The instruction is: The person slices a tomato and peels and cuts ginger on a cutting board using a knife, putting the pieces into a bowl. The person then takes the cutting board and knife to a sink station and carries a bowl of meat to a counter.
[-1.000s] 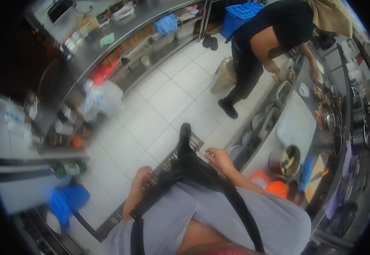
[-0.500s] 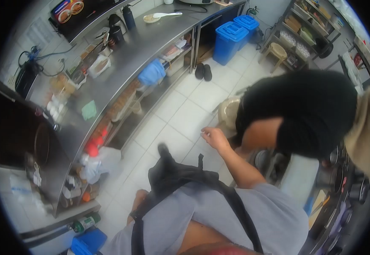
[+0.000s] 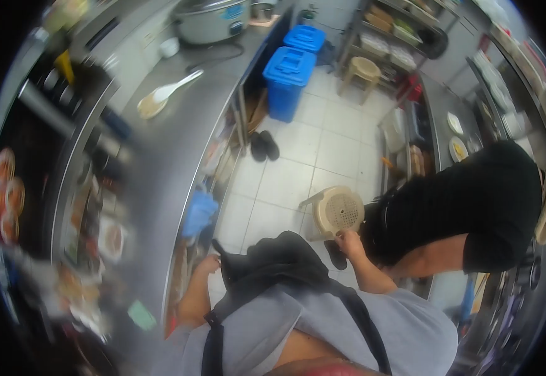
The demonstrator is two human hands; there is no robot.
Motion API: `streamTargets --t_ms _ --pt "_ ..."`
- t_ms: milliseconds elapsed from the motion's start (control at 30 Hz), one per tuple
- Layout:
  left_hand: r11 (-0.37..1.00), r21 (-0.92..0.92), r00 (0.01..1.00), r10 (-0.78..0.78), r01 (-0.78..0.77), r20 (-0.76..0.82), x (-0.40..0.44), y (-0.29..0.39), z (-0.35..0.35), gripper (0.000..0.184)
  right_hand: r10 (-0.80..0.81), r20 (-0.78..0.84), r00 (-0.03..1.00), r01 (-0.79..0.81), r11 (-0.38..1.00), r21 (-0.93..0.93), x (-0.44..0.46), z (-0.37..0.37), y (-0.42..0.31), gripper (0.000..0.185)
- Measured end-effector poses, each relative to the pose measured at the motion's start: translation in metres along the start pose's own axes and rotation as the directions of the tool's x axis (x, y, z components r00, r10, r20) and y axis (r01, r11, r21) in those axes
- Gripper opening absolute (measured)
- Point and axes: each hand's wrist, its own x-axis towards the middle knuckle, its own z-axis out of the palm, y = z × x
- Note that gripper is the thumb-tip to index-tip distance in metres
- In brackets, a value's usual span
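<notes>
My right hand [image 3: 348, 243] is in front of a beige plastic stool [image 3: 339, 210], overlapping its near edge in the head view. Its fingers are loosely curled, with nothing visible in them; whether it touches the stool I cannot tell. At my other side, my left hand [image 3: 209, 264] hangs low beside my black apron [image 3: 279, 257], close to the counter's edge. It is small and blurred, and its fingers are not clear. Just right of the stool, a co-worker in black [image 3: 467, 200] bends over with an arm reaching down.
Along the left runs a steel counter [image 3: 179, 125] with a white ladle [image 3: 176, 86] and a large cooker [image 3: 213, 22]. Black shoes [image 3: 265, 146] lie on the tiled floor [image 3: 285, 188]. Blue bins [image 3: 290, 72], another stool [image 3: 362, 72] and shelves [image 3: 392, 37] stand farther back.
My view has turned left and moved forward along the aisle. The stool now shows fully. My right hand is closer to it, and my left hand has come into sight.
</notes>
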Motion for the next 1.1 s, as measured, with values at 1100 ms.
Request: streamTargets --t_ms 1100 --pt "0.886 0.399 0.971 0.212 -0.237 0.107 0.584 0.785 -0.374 0.027 0.356 -0.174 0.918 -0.393 0.87 -0.298 0.678 -0.273 0.13 0.02"
